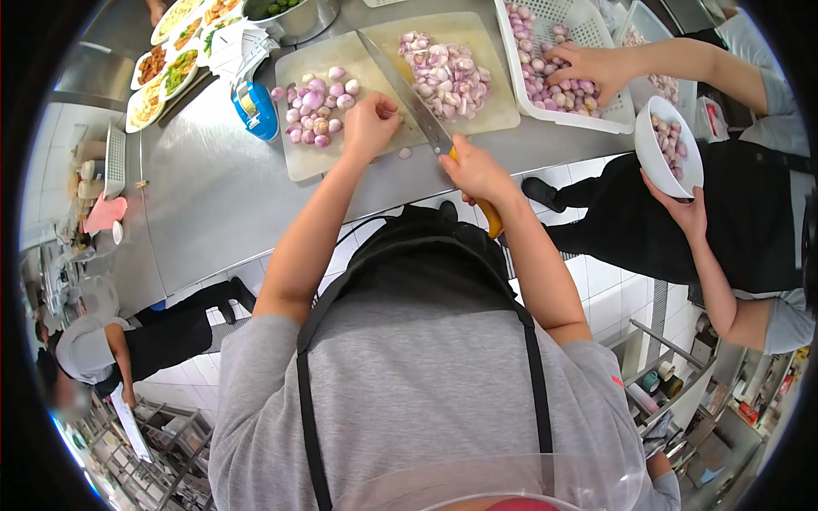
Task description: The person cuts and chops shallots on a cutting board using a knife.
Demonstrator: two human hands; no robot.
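My right hand (479,173) grips the yellow handle of a long kitchen knife (407,92), its blade slanting up and left across the cutting board (298,166). Left of the blade is my left hand (372,126), fingers curled together over the board; whatever they may hold is hidden. Whole peeled shallots (317,102) lie in a loose group beside that hand. On the other side of the blade sits a heap of cut shallots (447,77). A small pale scrap (405,153) rests by the board's lower edge, between my hands.
At right, a co-worker's hand (588,70) reaches into a white perforated basket (626,111) of shallots; their other hand holds a white bowl (648,128) of shallots. A blue tape dispenser (256,111), plates of food (179,72) and a metal pot (302,21) stand left.
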